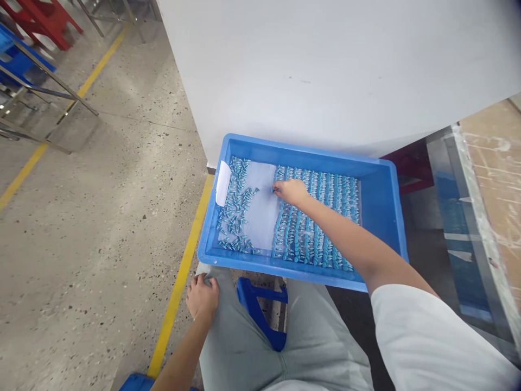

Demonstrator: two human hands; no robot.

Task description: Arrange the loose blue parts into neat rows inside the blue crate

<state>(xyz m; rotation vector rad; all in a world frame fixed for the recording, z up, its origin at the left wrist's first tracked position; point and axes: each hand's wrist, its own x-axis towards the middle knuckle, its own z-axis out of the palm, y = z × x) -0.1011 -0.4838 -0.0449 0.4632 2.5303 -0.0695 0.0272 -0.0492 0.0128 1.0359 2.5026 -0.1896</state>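
Note:
My right hand (291, 191) reaches into a blue plastic bin (303, 271), its thumb and fingers pinched at the edge of the rows. A speck of teal shows at the fingertips, apparently one of the small teal-headed parts. To the hand's right, many such parts stand in neat rows (321, 217). A loose pile of the same parts (234, 212) lies at the bin's left end. Between them a pale sheet (260, 217) shows bare. My left hand (202, 296) rests on my left knee, fingers loosely bent over the trousers, holding nothing.
A white panel (325, 70) stands right behind the bin. A white label (222, 183) is on the bin's left rim. At the right is a worn brown board (496, 174). Blue stools, metal frames and a yellow floor line (179, 293) lie to the left.

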